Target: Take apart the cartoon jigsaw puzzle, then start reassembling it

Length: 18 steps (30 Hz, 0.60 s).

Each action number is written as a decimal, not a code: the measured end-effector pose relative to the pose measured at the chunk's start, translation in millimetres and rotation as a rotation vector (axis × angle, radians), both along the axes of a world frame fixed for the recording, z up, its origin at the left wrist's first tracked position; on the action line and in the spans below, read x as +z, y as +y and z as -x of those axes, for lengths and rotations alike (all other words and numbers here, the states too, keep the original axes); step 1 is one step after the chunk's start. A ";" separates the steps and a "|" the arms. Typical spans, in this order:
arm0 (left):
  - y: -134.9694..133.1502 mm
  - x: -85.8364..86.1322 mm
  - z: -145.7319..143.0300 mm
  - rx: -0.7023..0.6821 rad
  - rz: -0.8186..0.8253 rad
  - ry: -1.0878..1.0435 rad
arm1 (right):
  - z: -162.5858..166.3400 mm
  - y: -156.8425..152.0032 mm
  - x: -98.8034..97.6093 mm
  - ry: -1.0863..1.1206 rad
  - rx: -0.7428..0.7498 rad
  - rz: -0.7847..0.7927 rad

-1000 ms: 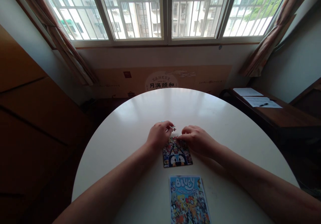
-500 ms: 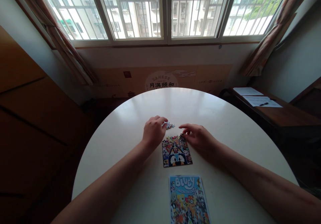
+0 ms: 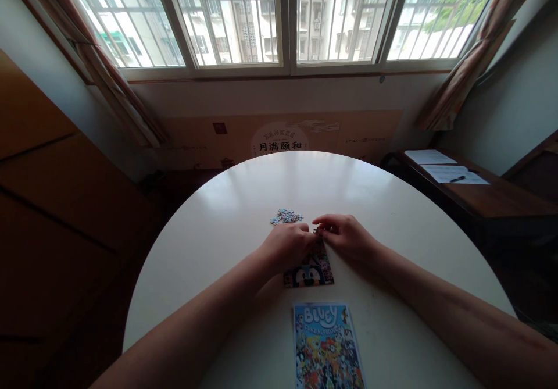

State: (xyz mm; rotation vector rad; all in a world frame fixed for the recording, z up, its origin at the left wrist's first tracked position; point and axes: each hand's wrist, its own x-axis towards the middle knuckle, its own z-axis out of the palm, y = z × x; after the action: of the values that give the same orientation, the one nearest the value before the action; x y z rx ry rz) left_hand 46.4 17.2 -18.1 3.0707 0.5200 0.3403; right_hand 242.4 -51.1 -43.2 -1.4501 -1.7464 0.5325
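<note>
A partly covered jigsaw puzzle (image 3: pixel 308 275) lies flat on the white round table, showing a dark-eared blue dog face among many small figures. My left hand (image 3: pixel 290 245) is over its upper left part, fingers pinched together at the top right corner; what they hold is hidden. My right hand (image 3: pixel 344 232) rests beside that corner, thumb and fingers closed at a small dark puzzle piece (image 3: pixel 316 231), the index finger reaching out above it. Just beyond the left hand is a pile of loose pale-blue puzzle pieces (image 3: pixel 285 216).
A colourful Bluey picture sheet (image 3: pixel 328 345) lies nearer to me on the round table (image 3: pixel 196 238). To the right, a brown desk (image 3: pixel 514 194) bears papers (image 3: pixel 453 174) and a pen. A barred window and curtains are ahead; a wooden cabinet (image 3: pixel 56 203) stands left.
My left hand has moved from the loose pieces toward me and right, over the puzzle to its top right corner, uncovering the pile. My right hand has barely moved.
</note>
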 end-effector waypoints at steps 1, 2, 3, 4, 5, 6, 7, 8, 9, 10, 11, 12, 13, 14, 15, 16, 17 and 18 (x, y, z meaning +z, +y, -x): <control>0.5 0.0 -0.2 -0.002 0.009 -0.002 | -0.1 0.1 -0.4 0.008 0.002 -0.002; 0.9 0.0 -0.4 -0.003 0.016 -0.006 | -0.2 0.2 -0.9 0.011 -0.001 -0.010; 1.2 -0.1 -0.5 -0.003 0.023 -0.009 | -0.5 0.1 -1.7 0.005 -0.005 -0.024; 1.4 -0.2 -0.5 -0.005 0.028 -0.011 | -0.8 0.0 -2.7 -0.013 -0.007 -0.040; 1.6 -0.3 -0.5 -0.008 0.031 -0.013 | -1.1 -0.1 -3.7 -0.037 -0.006 -0.059; 1.8 -0.4 -0.4 -0.013 0.032 -0.014 | -1.3 -0.3 -4.6 -0.063 -0.002 -0.077; 1.9 -0.5 -0.2 -0.018 0.030 -0.015 | -1.4 -0.5 -5.4 -0.084 0.003 -0.093; 2.0 -0.6 0.0 -0.022 0.025 -0.017 | -1.3 -0.6 -5.9 -0.098 0.007 -0.103; 2.0 -0.6 0.1 -0.024 0.018 -0.018 | -0.9 -0.6 -6.3 -0.102 0.006 -0.104; 1.9 -0.7 0.2 -0.026 0.009 -0.017 | -0.3 -0.5 -6.4 -0.095 -0.006 -0.098; 1.8 -0.7 0.2 -0.029 -0.002 -0.015 | 0.6 -0.1 -6.4 -0.081 -0.029 -0.084; 1.6 -0.7 0.1 -0.032 -0.011 -0.011 | 1.6 0.4 -6.2 -0.064 -0.056 -0.064; 1.4 -0.6 0.0 -0.034 -0.018 -0.008 | 2.6 1.2 -6.1 -0.045 -0.084 -0.039; 1.1 -0.4 -0.2 -0.038 -0.022 -0.005 | 3.5 2.0 -5.9 -0.027 -0.107 -0.012; 0.8 0.0 -0.4 -0.040 -0.021 -0.004 | 4.2 3.0 -5.8 -0.008 -0.121 0.011; 0.4 0.5 -0.5 -0.040 -0.016 -0.004 | 4.8 4.0 -5.7 0.010 -0.125 0.031; 0.1 1.2 -0.6 -0.039 -0.012 -0.004 | 5.0 5.0 -5.8 0.029 -0.123 0.048; -0.2 2.0 -0.5 -0.036 -0.009 -0.001 | 5.0 6.0 -5.9 0.052 -0.118 0.063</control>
State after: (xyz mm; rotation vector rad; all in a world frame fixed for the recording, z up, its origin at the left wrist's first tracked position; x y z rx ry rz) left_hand 46.9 17.0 -16.0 3.0841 0.4631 0.3440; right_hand 237.4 -45.2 -49.1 -1.5589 -1.6057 0.5617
